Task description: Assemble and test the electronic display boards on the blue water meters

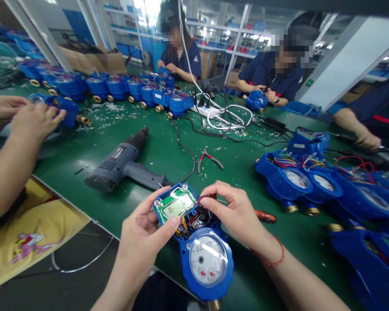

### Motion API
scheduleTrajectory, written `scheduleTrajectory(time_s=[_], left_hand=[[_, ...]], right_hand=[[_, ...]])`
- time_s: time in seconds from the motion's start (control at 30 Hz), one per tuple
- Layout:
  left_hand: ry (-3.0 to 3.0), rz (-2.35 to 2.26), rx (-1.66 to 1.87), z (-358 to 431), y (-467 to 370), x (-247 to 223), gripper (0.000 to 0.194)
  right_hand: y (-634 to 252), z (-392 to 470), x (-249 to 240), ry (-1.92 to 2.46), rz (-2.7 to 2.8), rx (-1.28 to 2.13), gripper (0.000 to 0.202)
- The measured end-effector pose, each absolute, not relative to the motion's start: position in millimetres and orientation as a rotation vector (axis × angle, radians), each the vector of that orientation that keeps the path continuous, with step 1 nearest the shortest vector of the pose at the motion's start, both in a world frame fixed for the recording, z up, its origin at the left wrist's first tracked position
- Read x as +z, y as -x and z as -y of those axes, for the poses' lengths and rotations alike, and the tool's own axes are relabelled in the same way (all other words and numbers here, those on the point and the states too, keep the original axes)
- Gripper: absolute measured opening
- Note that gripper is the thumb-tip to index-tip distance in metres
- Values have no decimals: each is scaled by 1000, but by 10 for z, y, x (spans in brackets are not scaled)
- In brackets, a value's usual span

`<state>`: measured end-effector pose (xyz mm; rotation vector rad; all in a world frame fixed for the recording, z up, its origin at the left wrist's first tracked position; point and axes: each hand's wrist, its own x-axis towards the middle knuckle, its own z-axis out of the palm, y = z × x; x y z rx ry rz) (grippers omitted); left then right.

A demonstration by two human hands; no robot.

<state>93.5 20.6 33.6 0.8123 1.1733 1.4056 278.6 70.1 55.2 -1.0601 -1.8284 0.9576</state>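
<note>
A blue water meter (pixel 208 263) with a round dial and a brass fitting lies at the table's front edge, tilted toward me. Its upper box holds a green circuit board (pixel 162 203) with a small lit-free display, and coloured wires (pixel 184 224) crowd the compartment below it. My left hand (pixel 145 233) grips the box from the left, thumb on its near edge. With thumb and forefinger, my right hand (pixel 230 207) pinches a dark red wire (pixel 199 200) at the compartment's right side. Behind that hand an orange-handled screwdriver (pixel 265 216) lies partly hidden.
A heat gun (pixel 119 164) and pliers (pixel 209 160) lie beyond my hands. Several blue meters stand at right (pixel 288 177) and along the back (pixel 116 86). A white power strip (pixel 205 111) has tangled cords. Co-workers sit around; one's hands (pixel 35 116) hold a meter at left.
</note>
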Motion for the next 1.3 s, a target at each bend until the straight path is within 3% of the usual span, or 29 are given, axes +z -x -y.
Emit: scheduleTrajectory(time_s=[0.3,0.53,0.73,0.9,1.03,1.3], left_hand=[[-817,-1118,1338,-277,-851,367,53],[-846,-1185,1565,-222,-1020,279,53],[-811,-1161,1629,-217,-1042,266,52],[-752,-1136,1568,-228,-1016,290,52],[-751,-1103,1530,-224,-991,297,53],[-731,-1107,1516,-183,-955,290,55]], right_hand=[[-2750,-715,535,1026,1635,1300,15],[-2639,-467,586,1021,1836,704,17],[-2647,-442,565,1005,2039,557,15],[-2772,-549,670,1031,2099,741,11],[-2817,-638,668,941,1984,968,22],[-2823,-791,517,999,1878,936,17]])
